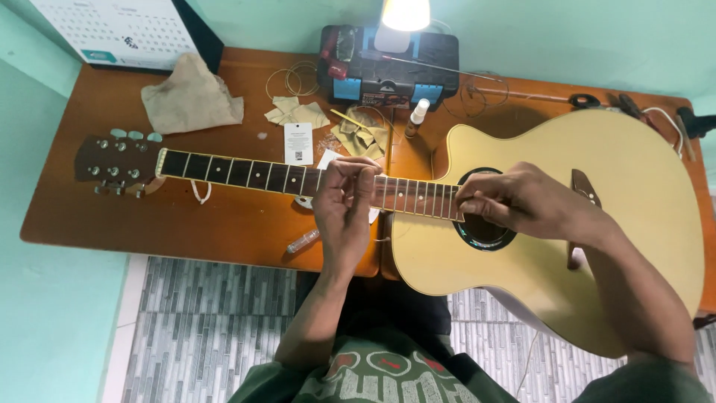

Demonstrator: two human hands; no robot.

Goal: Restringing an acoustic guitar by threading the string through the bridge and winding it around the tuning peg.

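Observation:
A pale yellow acoustic guitar (pixel 626 179) lies flat on a brown wooden table (pixel 149 224), its dark neck (pixel 239 172) running left to the headstock (pixel 115 166). My left hand (pixel 343 209) hovers over the middle of the neck with thumb and fingertips pinched together, seemingly on a thin string that is too fine to see. My right hand (pixel 522 200) rests on the end of the fretboard beside the sound hole (pixel 485 230), fingers curled and pinched in the same way.
A black and blue toolbox (pixel 388 71) stands at the back under a lit lamp (pixel 403 19). A beige cloth (pixel 190 97), coiled strings (pixel 292 78), paper packets (pixel 298 113), a small white bottle (pixel 418 117) and a calendar (pixel 119 30) lie on the table. Tiled floor shows below.

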